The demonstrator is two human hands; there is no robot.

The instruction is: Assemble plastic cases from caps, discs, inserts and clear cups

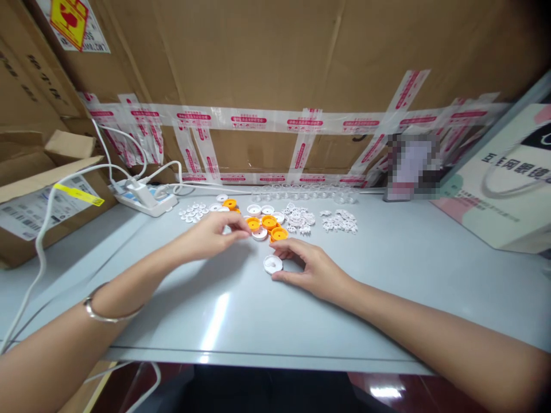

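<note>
My right hand (pixel 316 267) curves around a small round white plastic disc with a raised rim (pixel 272 264), its thumb at the near edge and its fingers at the far side. To the left, my left hand (pixel 215 234) has thumb and index finger pinched together at the edge of the pile. Its fingertips are beside an orange disc (pixel 253 225); whether they grip anything small is hidden. More orange discs (pixel 269 221) and white discs (pixel 259 234) lie heaped together between and beyond my hands.
Behind are small white pieces (pixel 193 213), white jagged parts (pixel 299 218), another such heap (pixel 340 221) and a row of clear round parts (pixel 305 192). A power strip (pixel 146 198) with white cables, an open carton (pixel 51 201), a blurred phone-like object (pixel 407 169) and a printed box (pixel 499 183) surround them.
</note>
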